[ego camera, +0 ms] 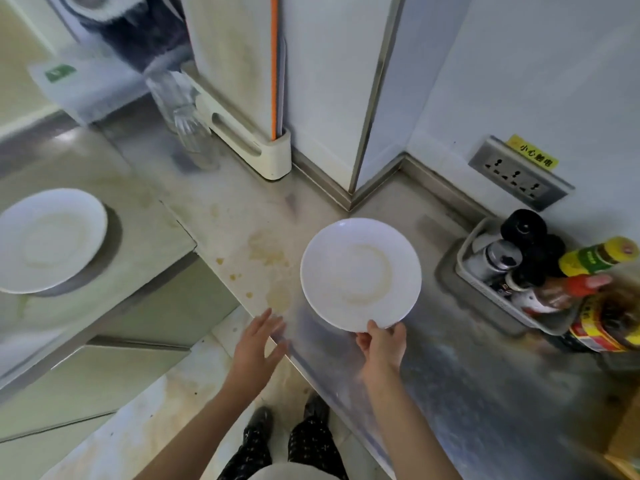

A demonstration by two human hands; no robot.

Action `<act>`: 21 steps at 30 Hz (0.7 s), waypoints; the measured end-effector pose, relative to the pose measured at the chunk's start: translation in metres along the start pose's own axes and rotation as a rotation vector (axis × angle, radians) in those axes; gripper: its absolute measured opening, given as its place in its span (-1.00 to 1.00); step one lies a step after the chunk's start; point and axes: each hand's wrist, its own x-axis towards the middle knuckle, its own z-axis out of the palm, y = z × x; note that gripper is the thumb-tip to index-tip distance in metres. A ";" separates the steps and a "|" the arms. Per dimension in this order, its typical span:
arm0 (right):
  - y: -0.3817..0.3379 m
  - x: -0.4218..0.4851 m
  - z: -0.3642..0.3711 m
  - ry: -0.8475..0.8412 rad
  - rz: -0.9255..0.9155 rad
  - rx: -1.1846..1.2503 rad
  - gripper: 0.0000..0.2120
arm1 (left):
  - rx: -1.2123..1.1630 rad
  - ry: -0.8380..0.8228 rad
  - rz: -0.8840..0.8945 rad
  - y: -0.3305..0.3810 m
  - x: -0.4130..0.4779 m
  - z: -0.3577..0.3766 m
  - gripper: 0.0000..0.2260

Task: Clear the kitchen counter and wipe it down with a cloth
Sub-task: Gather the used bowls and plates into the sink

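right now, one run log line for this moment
step: clearing | right hand: holds plate by rim | left hand: open, by counter edge | stains: unwiped

The counter [433,393] is dull grey metal, stained with yellow-brown splashes [268,252] near its front edge. At the back stands a cream rack [256,150] with clear glasses [188,126] just beside it — blurred. At right sits a grey tray [495,299] crowded with bottles [588,259]. On the lower surface [149,233] at left, 1 white plate [48,237] rests on a dark ring [115,233]
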 end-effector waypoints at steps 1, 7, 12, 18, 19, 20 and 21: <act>-0.001 -0.006 0.004 -0.035 -0.023 -0.037 -0.73 | -0.117 0.059 -0.069 0.003 -0.001 -0.008 -0.63; 0.004 -0.048 0.058 -0.251 -0.100 -0.146 -0.71 | -0.621 0.329 -0.401 -0.025 -0.008 -0.077 -0.82; 0.032 -0.085 0.126 -0.366 -0.089 -0.182 -0.68 | -0.736 0.518 -0.509 -0.085 -0.002 -0.153 -0.61; 0.068 -0.119 0.204 -0.353 -0.062 -0.158 -0.67 | -1.025 0.757 -0.756 -0.177 0.021 -0.249 -0.55; 0.074 -0.122 0.214 -0.342 -0.059 -0.143 -0.66 | -1.064 0.744 -0.785 -0.193 0.026 -0.261 -0.53; 0.081 -0.125 0.224 -0.332 -0.057 -0.132 -0.65 | -1.090 0.722 -0.801 -0.208 0.032 -0.270 -0.52; 0.087 -0.127 0.233 -0.321 -0.055 -0.127 -0.63 | -1.094 0.691 -0.807 -0.220 0.037 -0.279 -0.52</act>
